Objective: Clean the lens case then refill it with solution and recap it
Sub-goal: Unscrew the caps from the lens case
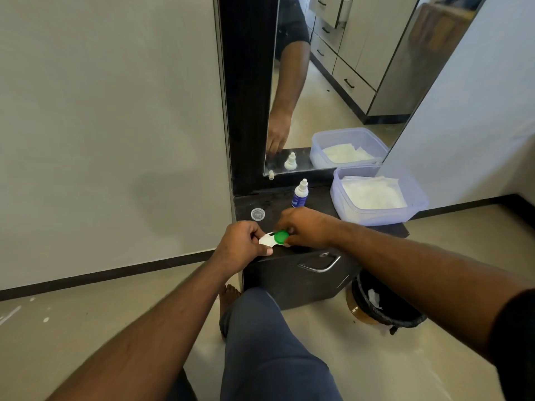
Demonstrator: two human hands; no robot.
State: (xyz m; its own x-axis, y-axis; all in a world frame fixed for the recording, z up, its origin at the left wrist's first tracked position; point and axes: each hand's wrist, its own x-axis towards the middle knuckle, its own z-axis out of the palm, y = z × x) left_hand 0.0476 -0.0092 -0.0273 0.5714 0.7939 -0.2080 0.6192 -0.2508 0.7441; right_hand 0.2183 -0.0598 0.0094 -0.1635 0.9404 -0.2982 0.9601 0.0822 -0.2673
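Your left hand [241, 241] is pinching the white lens case [267, 240] while your right hand [307, 227] is gripping its green cap [281, 236] above the dark surface [318, 198].

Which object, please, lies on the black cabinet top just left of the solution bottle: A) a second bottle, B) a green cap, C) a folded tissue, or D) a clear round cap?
D: a clear round cap lies flat on the cabinet top, left of the bottle, while the green cap is on the lens case between the left hand and right hand.
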